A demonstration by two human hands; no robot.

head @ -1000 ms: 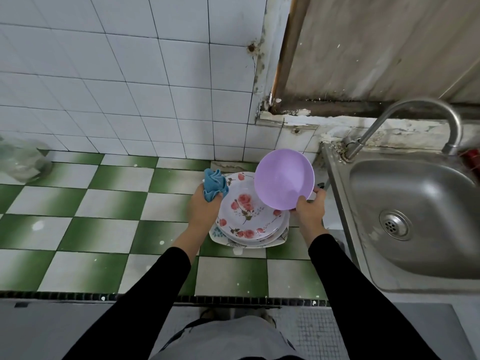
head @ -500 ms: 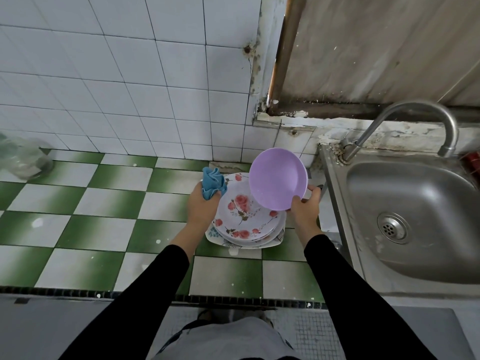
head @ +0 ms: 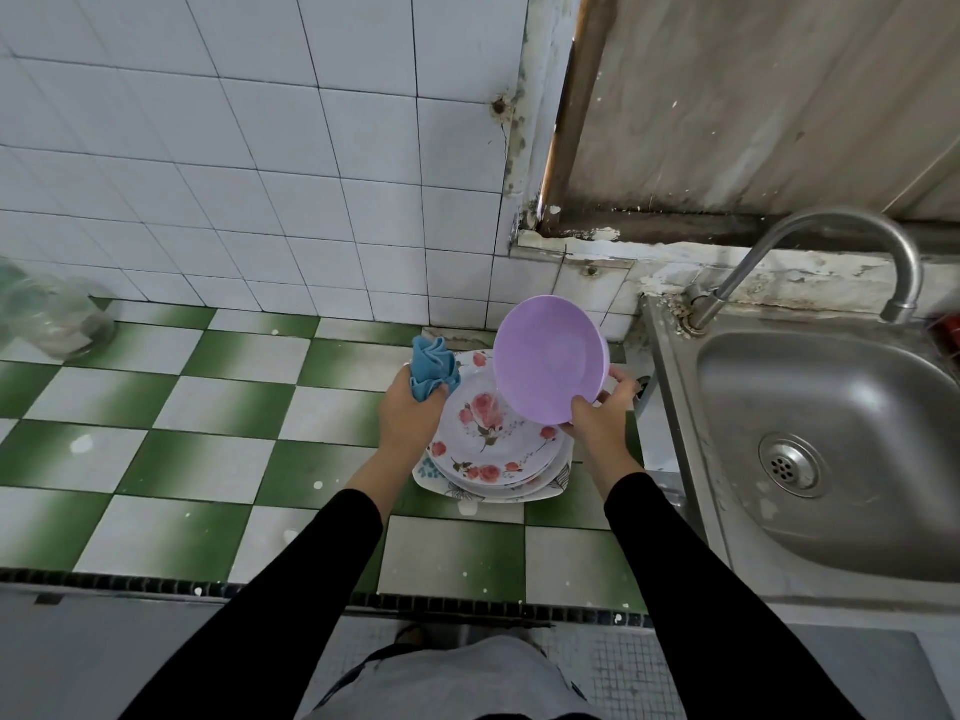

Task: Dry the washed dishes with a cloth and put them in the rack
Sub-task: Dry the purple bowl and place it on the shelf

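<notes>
My right hand grips a lilac plastic bowl by its lower rim, tilted so its hollow faces me, above a stack of plates. The stack sits on the green-and-white tiled counter: round plates with pink roses on a squarish plate with leaf prints. My left hand clutches a bunched blue cloth at the stack's left edge, apart from the bowl. No rack is in view.
A steel sink with a curved tap lies to the right of the stack. A clear glass jar stands at the far left by the white tiled wall. The counter's front edge runs below my arms.
The bowl has shifted slightly left and tilted more toward me in my right hand. My left hand with the cloth has stayed beside the plates.
</notes>
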